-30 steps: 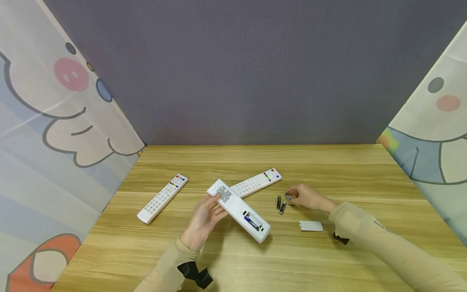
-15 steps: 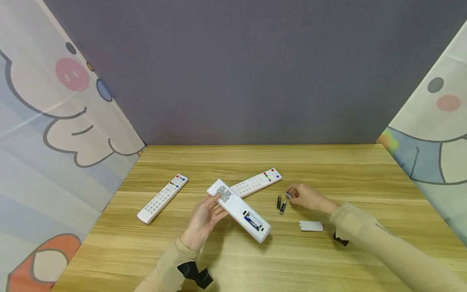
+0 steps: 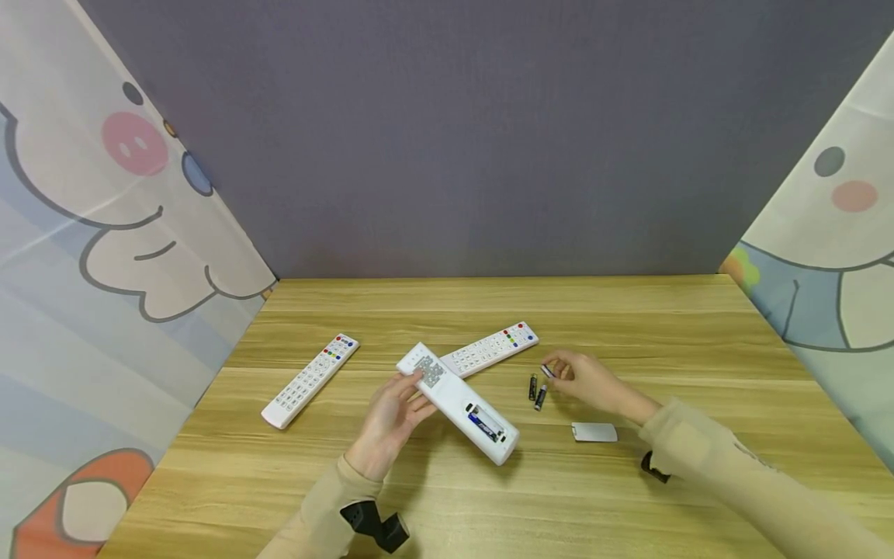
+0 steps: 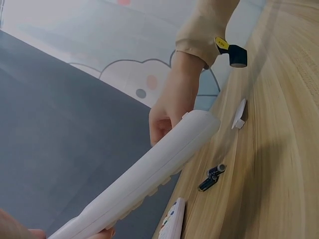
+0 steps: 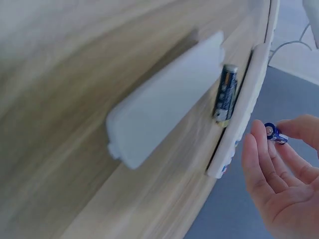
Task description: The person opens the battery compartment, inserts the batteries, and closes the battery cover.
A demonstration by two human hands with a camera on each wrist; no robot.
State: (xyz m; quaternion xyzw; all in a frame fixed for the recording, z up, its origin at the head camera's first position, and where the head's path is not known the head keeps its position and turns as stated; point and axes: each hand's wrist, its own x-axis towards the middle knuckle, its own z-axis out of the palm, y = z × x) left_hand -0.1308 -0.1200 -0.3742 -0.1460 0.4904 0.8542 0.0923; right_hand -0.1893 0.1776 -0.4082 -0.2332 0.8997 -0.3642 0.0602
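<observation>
My left hand [image 3: 386, 425] grips a white remote control [image 3: 447, 394] by its far end, held above the table with its back up. Its battery compartment is uncovered, and a blue battery [image 3: 483, 425] lies in one side of it. Between thumb and fingers, my right hand [image 3: 585, 380] pinches another blue battery [image 5: 275, 133], raised off the table. Two dark batteries [image 3: 541, 397] lie just below and left of that hand. The white battery cover [image 3: 594, 432] rests on the table near the right wrist.
One white remote control [image 3: 310, 380] lies face up at the left. Another remote control [image 3: 492, 351] lies behind the held one, which overlaps its end in the head view. A grey partition [image 3: 489, 140] stands along the back edge of the wooden table [image 3: 628, 310].
My right hand has shifted slightly left, and the pinched battery has turned in its fingers. The left hand and its remote control hold the same place.
</observation>
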